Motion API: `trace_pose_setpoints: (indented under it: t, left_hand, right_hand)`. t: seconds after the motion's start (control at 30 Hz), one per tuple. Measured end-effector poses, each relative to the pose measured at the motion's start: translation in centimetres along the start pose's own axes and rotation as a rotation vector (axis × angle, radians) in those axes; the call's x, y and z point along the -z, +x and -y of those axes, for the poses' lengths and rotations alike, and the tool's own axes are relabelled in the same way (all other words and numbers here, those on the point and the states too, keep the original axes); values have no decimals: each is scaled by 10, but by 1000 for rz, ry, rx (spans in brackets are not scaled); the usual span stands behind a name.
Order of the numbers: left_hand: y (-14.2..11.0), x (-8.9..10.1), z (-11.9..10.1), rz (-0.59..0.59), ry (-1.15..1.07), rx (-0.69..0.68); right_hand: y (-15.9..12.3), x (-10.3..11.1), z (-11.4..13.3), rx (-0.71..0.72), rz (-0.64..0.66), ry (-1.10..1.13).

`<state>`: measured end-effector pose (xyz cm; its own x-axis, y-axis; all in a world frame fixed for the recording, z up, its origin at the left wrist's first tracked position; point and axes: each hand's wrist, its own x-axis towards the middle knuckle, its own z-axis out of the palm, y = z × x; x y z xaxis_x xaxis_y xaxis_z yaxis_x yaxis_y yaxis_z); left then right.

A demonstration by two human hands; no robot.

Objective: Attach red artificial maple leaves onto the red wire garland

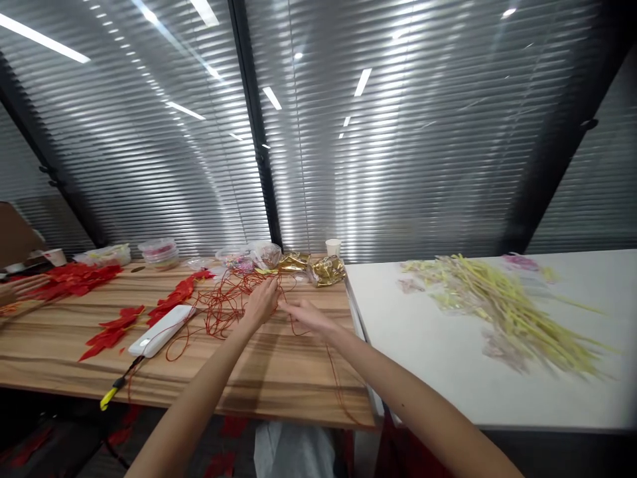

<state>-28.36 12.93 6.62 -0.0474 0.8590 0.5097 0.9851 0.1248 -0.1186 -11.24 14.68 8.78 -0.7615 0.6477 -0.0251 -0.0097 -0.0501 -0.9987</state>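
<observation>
Red cord (226, 305) lies tangled on the wooden table (279, 378), both hands working into it.

Thin, limp and light, it looks likely to snag on its own loops, so a single strand at the tangle's edge seems the best place to pinch. Left hand (261, 302) sits at the right edge of the tangle, fingers bunched, apparently on a strand; right hand (308, 315), just right of the tangle, lies flat with fingers together, whether gripping a strand I cannot tell.
</observation>
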Motion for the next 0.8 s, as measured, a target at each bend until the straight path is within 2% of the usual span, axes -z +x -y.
trace_pose_setpoints:
  t: [0.07, 0.13, 0.23, 0.4, 0.5, 0.6, 0.73, 0.8]
  left_hand:
    - [-2, -6, 0, -7, -71, 36]
    - [-3, -13, 1, -28, -122, 71]
    - [-4, -19, 3, -72, -175, 68]
    - [-4, -19, 10, -164, -210, -18]
    - [-6, -11, 23, -192, -189, -91]
    - [-9, 4, 41, -181, -152, -143]
    - [-12, 27, 62, -148, -117, -106]
    - [-10, 38, 68, -148, -109, -93]
  right_hand:
    - [10, -7, -1, -87, 62, 251]
    - [11, -9, -3, -83, 19, 424]
    - [4, -1, 0, -46, -27, 548]
    - [-18, 25, 15, -39, 127, 640]
    - [-33, 40, 29, 10, 185, 637]
    - [-51, 56, 45, 59, 149, 664]
    - [-86, 80, 65, 96, 146, 730]
    - [-108, 90, 71, 140, 82, 786]
